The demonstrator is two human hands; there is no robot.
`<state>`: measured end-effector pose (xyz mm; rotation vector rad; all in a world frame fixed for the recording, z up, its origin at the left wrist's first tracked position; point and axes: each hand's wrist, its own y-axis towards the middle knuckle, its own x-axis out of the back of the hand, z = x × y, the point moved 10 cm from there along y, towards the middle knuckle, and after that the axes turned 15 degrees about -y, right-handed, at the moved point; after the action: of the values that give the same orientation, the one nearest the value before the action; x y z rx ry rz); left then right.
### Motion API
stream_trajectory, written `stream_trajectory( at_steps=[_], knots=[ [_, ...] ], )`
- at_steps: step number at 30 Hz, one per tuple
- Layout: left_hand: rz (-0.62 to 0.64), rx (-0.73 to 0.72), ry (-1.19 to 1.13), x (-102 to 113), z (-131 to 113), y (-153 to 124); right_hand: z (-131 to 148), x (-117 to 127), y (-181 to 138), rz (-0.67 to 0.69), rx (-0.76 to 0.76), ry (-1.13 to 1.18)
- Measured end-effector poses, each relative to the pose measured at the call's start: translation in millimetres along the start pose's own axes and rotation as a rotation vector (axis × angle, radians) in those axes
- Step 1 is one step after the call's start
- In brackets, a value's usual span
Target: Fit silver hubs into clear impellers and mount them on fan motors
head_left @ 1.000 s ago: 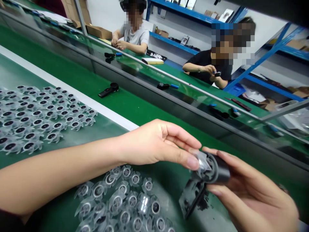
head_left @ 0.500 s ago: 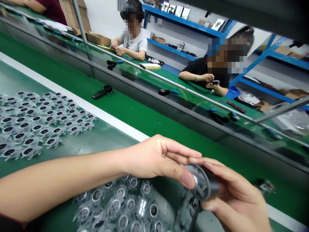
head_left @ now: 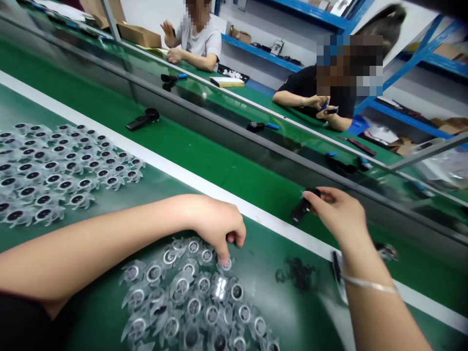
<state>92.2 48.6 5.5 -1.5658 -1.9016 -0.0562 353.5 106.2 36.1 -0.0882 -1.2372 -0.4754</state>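
Hands now apart, the left hand [head_left: 215, 229] bunches its fingertips on a clear fan part [head_left: 226, 264] in the pile [head_left: 193, 307] (light touch suits thin vanes), the right hand [head_left: 338, 212], beyond the pile, pinching a dark housing [head_left: 302, 208]

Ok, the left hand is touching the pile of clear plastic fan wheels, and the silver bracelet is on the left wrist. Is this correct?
Not quite: the silver bracelet is on the wrist of the right hand, not the left. The rest stands: the left hand is touching the pile of clear plastic fan wheels. The head view shows this.
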Motion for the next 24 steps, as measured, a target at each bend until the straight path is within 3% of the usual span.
stream_trajectory(
  at_steps=[3,5,8,11,14,17,24],
  knots=[
    [0.05,-0.044,0.056,-14.5,-4.8,5.2,-8.3,-20.2,24.4,0.012,0.038,-0.167],
    [0.047,-0.1,0.061,-19.0,-10.1,7.9,-4.7,-18.4,14.5,-0.006,0.121,-0.219],
    [0.013,-0.18,0.041,-17.0,-13.1,11.2,8.1,-6.1,-35.9,0.015,0.321,-0.216],
    [-0.072,-0.234,0.038,-6.1,-10.0,14.0,22.3,-8.9,-107.2,0.222,0.596,-0.143],
    [-0.135,-0.215,0.051,1.2,-2.7,16.0,24.3,-9.7,-157.0,0.287,0.73,-0.104],
    [-0.148,-0.173,0.091,0.0,0.3,16.0,25.4,-12.5,-175.9,0.244,0.781,-0.118],
    [-0.172,-0.124,0.209,-5.2,0.2,16.0,47.2,-16.2,-187.6,0.143,0.911,-0.287]
  ],
)
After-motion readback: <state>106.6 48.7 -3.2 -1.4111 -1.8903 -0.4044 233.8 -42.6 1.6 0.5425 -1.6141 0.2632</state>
